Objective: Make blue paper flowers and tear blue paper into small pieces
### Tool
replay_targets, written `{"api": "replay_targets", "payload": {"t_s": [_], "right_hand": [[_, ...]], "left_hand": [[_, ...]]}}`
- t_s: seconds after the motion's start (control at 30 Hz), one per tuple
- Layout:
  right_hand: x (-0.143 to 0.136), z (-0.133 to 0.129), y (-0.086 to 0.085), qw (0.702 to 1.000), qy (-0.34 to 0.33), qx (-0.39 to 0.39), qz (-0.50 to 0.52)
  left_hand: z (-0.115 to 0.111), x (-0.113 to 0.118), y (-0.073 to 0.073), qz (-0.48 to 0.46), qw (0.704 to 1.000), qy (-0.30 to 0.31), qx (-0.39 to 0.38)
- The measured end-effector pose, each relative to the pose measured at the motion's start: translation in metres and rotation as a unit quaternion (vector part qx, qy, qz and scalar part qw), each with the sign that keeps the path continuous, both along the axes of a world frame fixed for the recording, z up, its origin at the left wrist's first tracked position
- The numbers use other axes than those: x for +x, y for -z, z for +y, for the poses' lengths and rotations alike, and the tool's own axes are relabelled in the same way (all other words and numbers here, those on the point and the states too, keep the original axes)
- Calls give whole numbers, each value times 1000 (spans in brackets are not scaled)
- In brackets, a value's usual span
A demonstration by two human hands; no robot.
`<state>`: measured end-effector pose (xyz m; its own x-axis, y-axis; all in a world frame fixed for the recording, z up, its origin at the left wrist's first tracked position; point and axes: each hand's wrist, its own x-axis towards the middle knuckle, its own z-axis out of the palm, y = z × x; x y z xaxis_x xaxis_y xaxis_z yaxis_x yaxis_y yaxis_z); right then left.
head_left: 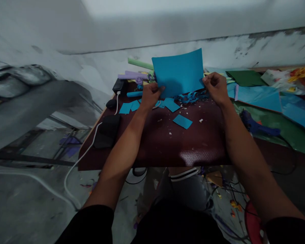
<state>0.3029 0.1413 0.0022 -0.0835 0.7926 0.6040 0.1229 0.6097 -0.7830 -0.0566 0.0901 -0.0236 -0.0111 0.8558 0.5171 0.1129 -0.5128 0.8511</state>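
A blue sheet of paper [179, 73] is held up above the far part of the table, between my two hands. My left hand [150, 96] pinches its lower left edge. On the other side, my right hand [216, 86] pinches the sheet near its lower right corner. Under and behind the sheet lie curled blue paper strips [190, 97]. Several small blue paper pieces lie below it, among them one square piece [182, 121] nearer to me and another piece [171, 104] close to my left hand.
The dark red tabletop [162, 145] carries white scraps. At left are a black power adapter [119, 86], a mouse [111, 104] and a white cable [93, 142]. Rolled paper [140, 62] lies behind. At right, a blue glue gun [259, 125] lies near larger blue sheets [259, 97].
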Motion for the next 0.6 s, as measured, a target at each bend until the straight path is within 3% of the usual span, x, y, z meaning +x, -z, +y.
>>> {"api": "replay_targets", "payload": {"t_s": [0.23, 0.37, 0.47, 0.57, 0.6], "right_hand": [[-2, 3, 4, 999, 28, 16, -36], [-18, -23, -10, 999, 22, 11, -39], [-49, -78, -47, 999, 2, 31, -25], [-83, -167, -88, 996, 0, 68, -51], [-89, -199, -93, 998, -30, 36, -52]], "left_hand": [[-6, 7, 0, 8, 1000, -9, -6], [-10, 9, -3, 21, 1000, 1, 9], [-14, 11, -6, 28, 999, 1, 29], [-18, 14, -7, 25, 999, -13, 35], [-18, 14, -6, 26, 999, -18, 30]]}}
